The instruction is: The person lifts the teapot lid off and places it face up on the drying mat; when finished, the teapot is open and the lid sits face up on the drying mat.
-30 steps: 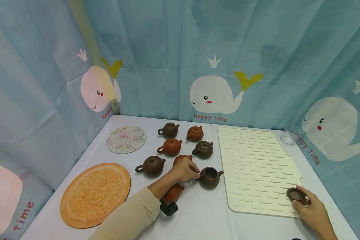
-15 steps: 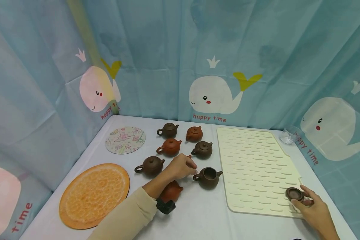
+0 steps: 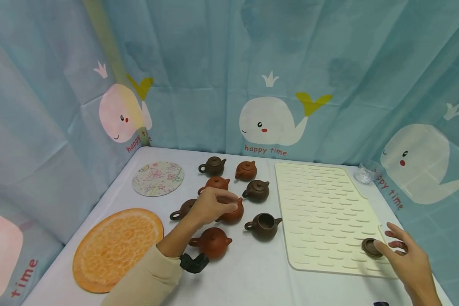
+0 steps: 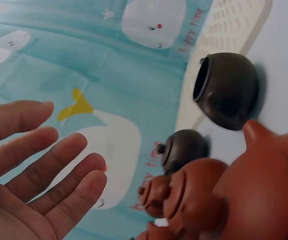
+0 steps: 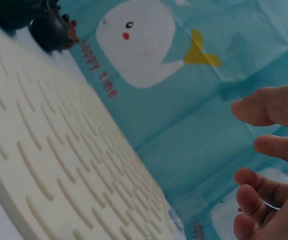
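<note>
a dark brown lid [image 3: 372, 247] is located on the near right part of the cream mat [image 3: 321, 212], with its hollow side turned up. its edge is overlapped by the thumb of the right hand [image 3: 411, 255] in the head view; whether it is touched cannot be told. the right fingers are spread and nothing is pinched by them.

a lidless dark teapot [image 3: 264, 229] is positioned just beside the mat's left edge. its spout is pointed right, toward the mat; its handle is set at the left, and its long axis is run crosswise from handle to spout.

a red teapot [image 3: 234, 216] is partly covered by the left hand [image 3: 211, 207] in the head view, its spout directed to the far right. the left fingers are extended, slightly spread, with nothing gripped.

a nearer red teapot [image 3: 213, 243] is also aimed right. a black device [image 3: 194, 263] is worn at the left wrist.

an orange round mat [image 3: 118, 248] and a floral round mat [image 3: 158, 179] are laid at the left. "happy time" is printed in red lettering [image 3: 265, 150] beneath whale figures on the blue-green curtain [image 3: 199, 123].
</note>
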A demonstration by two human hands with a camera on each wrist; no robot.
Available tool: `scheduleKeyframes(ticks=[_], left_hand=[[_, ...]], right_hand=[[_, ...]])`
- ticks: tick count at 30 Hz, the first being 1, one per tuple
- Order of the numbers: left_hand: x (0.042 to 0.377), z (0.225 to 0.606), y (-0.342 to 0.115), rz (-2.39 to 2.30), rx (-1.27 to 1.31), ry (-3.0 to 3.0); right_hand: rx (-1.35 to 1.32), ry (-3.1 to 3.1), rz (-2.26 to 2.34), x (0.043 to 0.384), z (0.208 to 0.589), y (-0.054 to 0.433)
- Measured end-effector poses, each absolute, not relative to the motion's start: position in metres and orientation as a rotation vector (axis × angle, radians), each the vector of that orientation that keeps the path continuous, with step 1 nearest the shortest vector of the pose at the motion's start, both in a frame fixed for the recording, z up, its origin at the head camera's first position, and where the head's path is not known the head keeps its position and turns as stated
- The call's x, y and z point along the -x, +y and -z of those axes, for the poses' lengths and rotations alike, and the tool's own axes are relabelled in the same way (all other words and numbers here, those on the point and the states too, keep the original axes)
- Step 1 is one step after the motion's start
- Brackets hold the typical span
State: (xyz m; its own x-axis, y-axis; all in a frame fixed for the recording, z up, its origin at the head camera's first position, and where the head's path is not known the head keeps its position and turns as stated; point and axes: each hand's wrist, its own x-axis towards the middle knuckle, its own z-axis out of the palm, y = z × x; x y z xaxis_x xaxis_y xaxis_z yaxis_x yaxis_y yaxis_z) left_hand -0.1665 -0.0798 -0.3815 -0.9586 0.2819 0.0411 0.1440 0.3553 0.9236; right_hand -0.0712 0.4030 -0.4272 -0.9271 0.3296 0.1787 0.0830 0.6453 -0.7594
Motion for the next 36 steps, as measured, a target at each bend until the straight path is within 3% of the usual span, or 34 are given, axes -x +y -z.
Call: scheduleKeyframes(ticks=[12,21,36], left_hand=[[0.147,0.386,-0.123,-1.954,-0.435,2.442],[0.136,0.419,-0.158,-2.058,-0.48,2.291],[0.139,0.464,-0.179,-1.952,-0.555,2.232]], right_hand=[[-0.109,-2.217,-1.63,0.071,0.381,0.357],[-0.611,-2.007,-1.877,0.083,0.361,0.314],[-0.84,-2.187,-1.813,0.096,0.354,0.269]])
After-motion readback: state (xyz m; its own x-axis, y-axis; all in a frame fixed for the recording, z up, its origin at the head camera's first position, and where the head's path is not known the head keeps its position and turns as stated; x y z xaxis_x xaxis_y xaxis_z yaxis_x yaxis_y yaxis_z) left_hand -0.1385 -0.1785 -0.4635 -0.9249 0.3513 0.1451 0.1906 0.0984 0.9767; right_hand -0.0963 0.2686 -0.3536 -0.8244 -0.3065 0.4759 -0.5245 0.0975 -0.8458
